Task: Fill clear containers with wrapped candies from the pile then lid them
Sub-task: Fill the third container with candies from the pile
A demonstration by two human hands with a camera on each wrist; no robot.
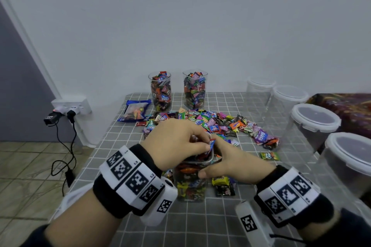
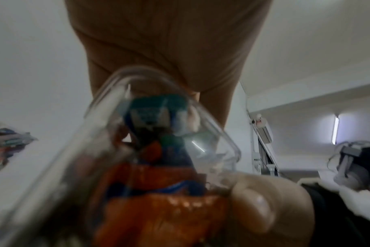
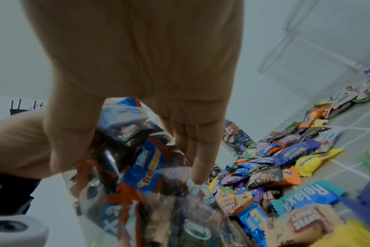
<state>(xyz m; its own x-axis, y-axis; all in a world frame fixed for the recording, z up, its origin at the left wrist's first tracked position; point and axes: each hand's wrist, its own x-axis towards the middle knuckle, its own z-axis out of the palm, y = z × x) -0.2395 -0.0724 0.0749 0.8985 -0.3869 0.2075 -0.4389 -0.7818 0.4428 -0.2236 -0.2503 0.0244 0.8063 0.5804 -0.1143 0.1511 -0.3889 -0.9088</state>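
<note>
On the grey checked table [image 1: 200,222], the candy pile [image 1: 210,124] lies just behind 1 nearly full clear container [image 1: 190,188]. The right hand [image 1: 230,161] grasps its side; the left hand [image 1: 174,142], over its mouth, pinches wrapped candies [image 1: 211,144].

Candy brand names legible on the wrappers

In the right wrist view, a blue-and-teal wrapper [image 3: 306,194] in the pile [image 3: 264,158] reads "Relaxa" upside down. Near it a tan wrapper [image 3: 230,204] reads "COFFEE CANDY", and a second tan wrapper [image 3: 306,221] carries the same words inverted. In the head view, "elaxa" shows on a blue wrapper [image 1: 165,98] inside the left filled container [image 1: 159,78]. A purple bag [image 1: 263,136] at the pile's right edge shows "elaxa" upside down, and a lone green candy [image 1: 270,156] reads "Fruit Plus". The small print beside the square markers on the wristbands [image 1: 132,178] is too small to read reliably.
</note>
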